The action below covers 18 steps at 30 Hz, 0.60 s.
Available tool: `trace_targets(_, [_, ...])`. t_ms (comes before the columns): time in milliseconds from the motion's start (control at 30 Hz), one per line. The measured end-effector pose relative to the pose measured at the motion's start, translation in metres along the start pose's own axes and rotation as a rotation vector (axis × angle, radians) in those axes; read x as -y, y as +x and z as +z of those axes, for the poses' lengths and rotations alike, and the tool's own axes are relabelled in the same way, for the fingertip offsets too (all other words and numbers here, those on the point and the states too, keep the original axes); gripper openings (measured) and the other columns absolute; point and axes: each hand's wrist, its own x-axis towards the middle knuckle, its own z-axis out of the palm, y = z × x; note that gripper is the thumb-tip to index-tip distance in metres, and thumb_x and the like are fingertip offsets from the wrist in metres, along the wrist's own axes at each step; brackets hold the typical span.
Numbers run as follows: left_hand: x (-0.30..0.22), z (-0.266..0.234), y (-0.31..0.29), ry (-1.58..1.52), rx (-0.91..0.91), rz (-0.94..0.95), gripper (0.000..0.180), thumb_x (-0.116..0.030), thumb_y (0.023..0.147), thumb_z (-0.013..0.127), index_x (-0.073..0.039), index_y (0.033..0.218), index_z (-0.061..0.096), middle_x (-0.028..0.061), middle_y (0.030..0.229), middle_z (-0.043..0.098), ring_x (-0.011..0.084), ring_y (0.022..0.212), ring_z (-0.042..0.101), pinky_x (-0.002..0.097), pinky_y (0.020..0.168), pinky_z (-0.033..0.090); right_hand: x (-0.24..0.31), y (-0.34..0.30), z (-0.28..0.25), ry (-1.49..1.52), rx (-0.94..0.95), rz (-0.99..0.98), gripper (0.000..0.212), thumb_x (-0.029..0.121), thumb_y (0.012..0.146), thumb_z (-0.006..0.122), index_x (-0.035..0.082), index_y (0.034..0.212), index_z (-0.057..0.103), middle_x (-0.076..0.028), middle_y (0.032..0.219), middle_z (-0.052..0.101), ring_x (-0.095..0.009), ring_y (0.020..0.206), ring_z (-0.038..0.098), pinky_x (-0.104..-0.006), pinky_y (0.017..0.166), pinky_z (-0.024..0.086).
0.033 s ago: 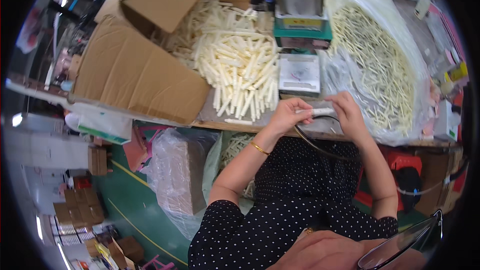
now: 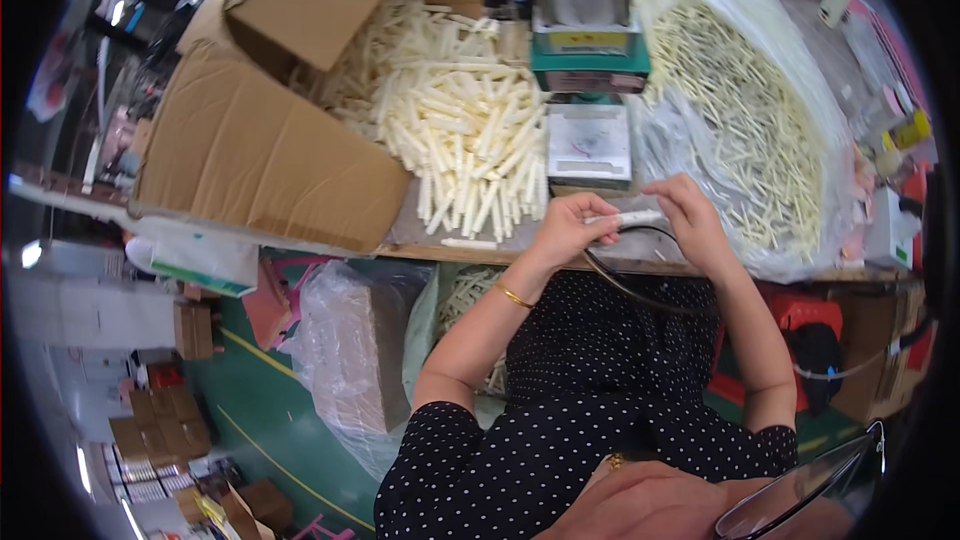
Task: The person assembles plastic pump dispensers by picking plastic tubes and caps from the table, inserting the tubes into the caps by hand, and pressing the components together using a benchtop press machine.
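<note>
Our black short-sleeved top with small white polka dots, our bare forearms, a thin gold bangle (image 2: pixel 515 296) on our left wrist, our left hand (image 2: pixel 565 230) and right hand (image 2: pixel 695 220) without gloves or rings.

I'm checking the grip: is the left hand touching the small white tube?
Touching. The head view shows the left hand with fingertips closed on one end of the white tube, while the right hand pinches the other end.

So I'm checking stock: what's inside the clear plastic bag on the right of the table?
The clear plastic bag holds a heap of thin cream-coloured sticks, spread loosely. What lies under the heap, at the bag's bottom, is covered. The right hand is at its near edge.
</note>
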Motion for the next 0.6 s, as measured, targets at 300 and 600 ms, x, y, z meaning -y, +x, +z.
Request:
trace_targets(300, [-0.005, 0.006, 0.015, 0.108, 0.183, -0.032, 0.020, -0.006, 0.085, 0.058, 0.005, 0.101, 0.058, 0.0108, 0.084, 0.065, 0.0123, 0.072, 0.061, 0.0238, 0.065, 0.051, 0.004, 0.010, -0.020, -0.125, 0.032, -0.087, 0.025, -0.003, 0.078, 0.050, 0.007, 0.099, 0.061, -0.012, 0.090, 0.052, -0.028, 0.078, 0.055, -0.0329, 0.072, 0.045])
trace_targets(600, [-0.012, 0.008, 0.078, 0.671, -0.464, 0.650, 0.016, -0.011, 0.071, 0.068, 0.002, 0.076, 0.063, 0.0120, 0.064, 0.057, 0.0244, 0.058, 0.055, 0.0317, 0.056, 0.043, 0.000, 0.036, -0.043, 0.046, -0.259, 0.016, 0.034, 0.020, 0.081, 0.061, 0.007, 0.112, 0.056, -0.009, 0.098, 0.056, -0.019, 0.071, 0.055, -0.0302, 0.068, 0.046])
